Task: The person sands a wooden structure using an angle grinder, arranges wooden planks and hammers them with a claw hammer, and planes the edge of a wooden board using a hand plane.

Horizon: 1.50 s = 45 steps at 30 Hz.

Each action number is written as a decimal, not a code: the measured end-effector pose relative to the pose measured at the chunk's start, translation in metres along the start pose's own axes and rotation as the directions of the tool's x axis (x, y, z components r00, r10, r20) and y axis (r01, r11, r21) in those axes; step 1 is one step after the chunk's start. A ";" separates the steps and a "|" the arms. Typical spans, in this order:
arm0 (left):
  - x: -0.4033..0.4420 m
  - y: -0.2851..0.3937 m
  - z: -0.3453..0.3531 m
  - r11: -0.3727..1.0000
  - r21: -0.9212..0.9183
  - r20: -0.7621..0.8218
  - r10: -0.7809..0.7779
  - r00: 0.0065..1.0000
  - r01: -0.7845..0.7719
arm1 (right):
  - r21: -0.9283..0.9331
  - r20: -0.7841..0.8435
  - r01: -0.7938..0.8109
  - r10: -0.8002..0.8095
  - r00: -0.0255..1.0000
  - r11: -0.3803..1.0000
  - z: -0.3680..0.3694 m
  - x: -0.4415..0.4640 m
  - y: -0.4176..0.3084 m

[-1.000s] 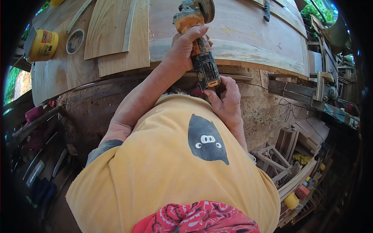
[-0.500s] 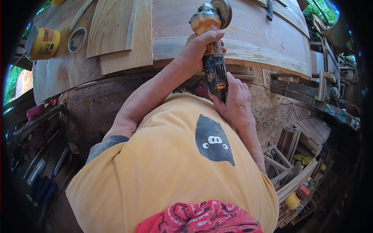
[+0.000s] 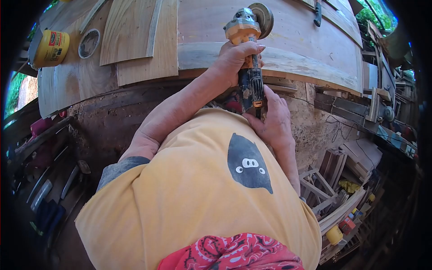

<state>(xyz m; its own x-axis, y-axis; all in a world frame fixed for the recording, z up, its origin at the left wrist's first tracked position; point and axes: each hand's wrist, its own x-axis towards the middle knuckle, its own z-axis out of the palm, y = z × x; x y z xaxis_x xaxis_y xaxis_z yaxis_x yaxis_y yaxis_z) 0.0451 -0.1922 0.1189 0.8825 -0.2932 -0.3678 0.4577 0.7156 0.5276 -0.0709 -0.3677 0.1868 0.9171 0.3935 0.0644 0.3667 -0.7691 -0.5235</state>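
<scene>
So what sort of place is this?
Probably a woodworking shop, judging by the orange-and-black handheld grinder, the flat, pale-brown wooden boards and the piled brown timber pieces at the right.

Orange-and-black elongated angle grinder (image 3: 252,83) presents scuffed plastic and a dull grey metal head (image 3: 244,17). Broad pale wooden tabletop (image 3: 306,36) appears smooth, matt; loose yellow shirt (image 3: 193,180), matt cloth.

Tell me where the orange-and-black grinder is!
The grinder is in the head view's upper part, right of centre, gripped by the left hand, its base at the right hand.
</scene>
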 end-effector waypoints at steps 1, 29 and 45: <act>0.001 0.000 0.001 1.000 0.009 -0.013 -0.003 1.000 0.003 | -0.136 -0.014 0.071 -0.074 0.997 0.988 -0.004 0.004 -0.005; -0.062 -0.025 -0.015 0.849 0.498 -0.260 0.341 0.903 -0.177 | 0.621 0.464 -0.583 0.354 0.812 0.525 0.048 0.038 -0.023; -0.085 -0.027 -0.038 0.913 0.407 -0.424 0.228 0.876 -0.041 | 0.576 0.719 -0.734 0.204 0.664 0.360 0.067 0.042 0.002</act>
<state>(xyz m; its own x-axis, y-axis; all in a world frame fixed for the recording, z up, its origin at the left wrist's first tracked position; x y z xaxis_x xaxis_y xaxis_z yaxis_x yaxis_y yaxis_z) -0.0464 -0.1627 0.1067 0.8319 0.1752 -0.5266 0.4257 0.4073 0.8080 -0.0423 -0.3195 0.1316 0.5716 0.4667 -0.6749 -0.6313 -0.2753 -0.7251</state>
